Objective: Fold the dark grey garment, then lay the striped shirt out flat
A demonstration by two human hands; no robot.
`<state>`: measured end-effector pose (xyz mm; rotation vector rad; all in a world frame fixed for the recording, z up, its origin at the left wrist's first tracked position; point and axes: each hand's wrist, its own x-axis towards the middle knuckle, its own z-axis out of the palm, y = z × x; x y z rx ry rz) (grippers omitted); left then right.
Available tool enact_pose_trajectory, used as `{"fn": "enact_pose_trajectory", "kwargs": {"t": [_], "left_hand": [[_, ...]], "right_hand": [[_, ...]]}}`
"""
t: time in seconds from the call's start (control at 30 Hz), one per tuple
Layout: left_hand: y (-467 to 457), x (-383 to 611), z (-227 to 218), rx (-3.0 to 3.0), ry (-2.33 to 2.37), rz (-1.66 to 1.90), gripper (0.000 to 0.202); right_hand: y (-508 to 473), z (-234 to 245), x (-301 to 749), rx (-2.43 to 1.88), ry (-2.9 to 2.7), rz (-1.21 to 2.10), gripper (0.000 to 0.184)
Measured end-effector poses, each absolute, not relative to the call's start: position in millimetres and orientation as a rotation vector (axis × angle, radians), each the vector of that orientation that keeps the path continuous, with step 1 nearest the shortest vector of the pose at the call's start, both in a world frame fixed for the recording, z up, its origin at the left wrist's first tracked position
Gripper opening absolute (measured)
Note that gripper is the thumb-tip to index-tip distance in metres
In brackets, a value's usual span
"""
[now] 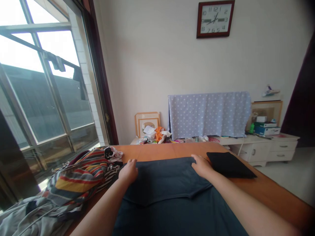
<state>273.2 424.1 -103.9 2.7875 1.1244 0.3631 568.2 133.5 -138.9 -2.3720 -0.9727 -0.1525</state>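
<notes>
Daylight pours in through the tall metal-framed window (36,82) on the left, its upper panes blown out to white glare. The pale plaster wall (152,59) is evenly and softly lit, with only faint shadows. The window frame bows with wide-angle distortion, the corners darken, and the square wood-framed wall clock (215,18) looks slightly soft.

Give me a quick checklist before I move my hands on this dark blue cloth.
1. Left hand flat on the dark blue cloth's far left corner: ok.
2. Right hand flat on its far right corner: ok.
3. Far edge straight between the hands: ok.
4. Folded flap's near edge even: not ok, it dips toward the right.
5. Striped pile clear of the cloth: not ok, it crowds the left corner.
6. Black folded cloth clear of it: cannot tell, they meet by the right hand.
</notes>
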Motion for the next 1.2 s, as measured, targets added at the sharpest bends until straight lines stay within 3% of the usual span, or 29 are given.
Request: {"fn": "enact_pose_trajectory", "kwargs": {"t": [0.17, 0.27, 0.4, 0.53, 0.67, 1.0, 1.2], "left_hand": [[454, 297, -119, 2.761, 1.146, 0.269, 0.071], [467, 304, -123, 2.767, 1.131, 0.204, 0.073], [470, 308, -121, 2.781, 1.177, 0.155, 0.064], [456, 304, -111, 2.8, 1.264, 0.156, 0.032], [433, 282, -94, 2.843, 1.276, 0.262, 0.029], [346, 169, -47, 2.876, 1.229, 0.451, 0.022], [269, 89, -31, 2.886, 1.277, 0.552, 0.015]], "right_hand": [[158, -152, 593, -2.47, -1.012, -0.084, 0.073], [165, -159, 603, -2.504, -1.059, -0.023, 0.078], [170, -159, 606, -2.56, -1.03, -0.024, 0.073], [163, -146, 594, -2.601, -0.973, -0.076, 0.038], [143, -126, 572, -2.585, -0.937, -0.173, 0.017], [48, -66, 479, -2.461, -0.892, -0.308, 0.013], [-37, -55, 397, -2.324, -0.908, -0.484, 0.029]]}}
